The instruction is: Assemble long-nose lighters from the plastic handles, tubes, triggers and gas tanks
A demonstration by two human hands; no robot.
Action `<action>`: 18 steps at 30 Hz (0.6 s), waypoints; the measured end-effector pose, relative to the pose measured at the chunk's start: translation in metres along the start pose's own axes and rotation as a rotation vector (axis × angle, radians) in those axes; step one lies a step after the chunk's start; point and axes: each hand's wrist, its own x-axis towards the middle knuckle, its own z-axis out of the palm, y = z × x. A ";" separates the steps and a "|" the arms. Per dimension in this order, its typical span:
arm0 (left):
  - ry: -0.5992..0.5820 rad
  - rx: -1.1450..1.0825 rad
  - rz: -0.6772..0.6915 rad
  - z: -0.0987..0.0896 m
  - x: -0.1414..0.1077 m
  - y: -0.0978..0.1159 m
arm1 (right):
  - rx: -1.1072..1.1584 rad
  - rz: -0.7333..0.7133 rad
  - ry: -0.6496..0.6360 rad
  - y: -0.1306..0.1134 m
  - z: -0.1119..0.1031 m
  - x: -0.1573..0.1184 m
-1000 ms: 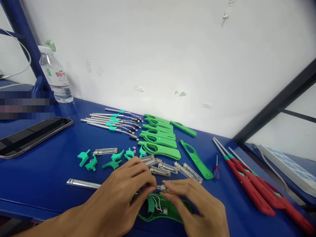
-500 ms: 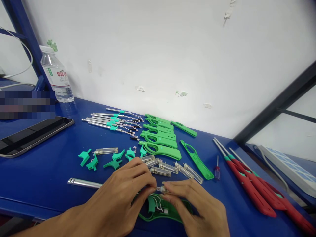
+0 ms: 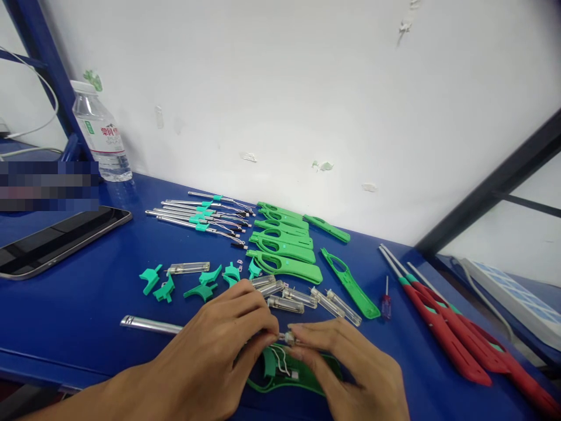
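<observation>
My right hand [image 3: 350, 371] pinches a clear lighter fuel tank [image 3: 290, 338], whose valve end pokes out between thumb and forefinger. Facing it, my left hand [image 3: 223, 345] has thumb and forefinger pressed together at the tip of that valve; whatever small part they grip is hidden. Below both hands lies a green lighter handle half [image 3: 302, 381], partly covered, with a teal trigger [image 3: 269, 362] and white wires [image 3: 283, 359] inside. A metal lighter tube [image 3: 149, 324] sticks out to the left from behind my left hand.
Several clear fuel tanks [image 3: 286, 304], teal triggers [image 3: 151, 279] and green handle halves [image 3: 284, 268] lie beyond my hands. Metal tubes with wires [image 3: 188, 221] rest at the back. Red lighters [image 3: 451, 333] and a screwdriver [image 3: 385, 305] are right; a phone [image 3: 65, 237] and bottle [image 3: 103, 137] left.
Hardly anything differs. Both hands keep their pinch at the tank's valve end, with only a very slight shift of the fingers.
</observation>
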 end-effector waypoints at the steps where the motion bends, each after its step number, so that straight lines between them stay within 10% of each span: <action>1: 0.003 0.000 0.004 0.000 0.000 0.000 | 0.001 0.000 0.001 0.000 0.000 0.000; 18: -0.016 0.031 0.016 0.000 0.002 0.001 | 0.003 -0.006 -0.007 -0.002 -0.001 0.001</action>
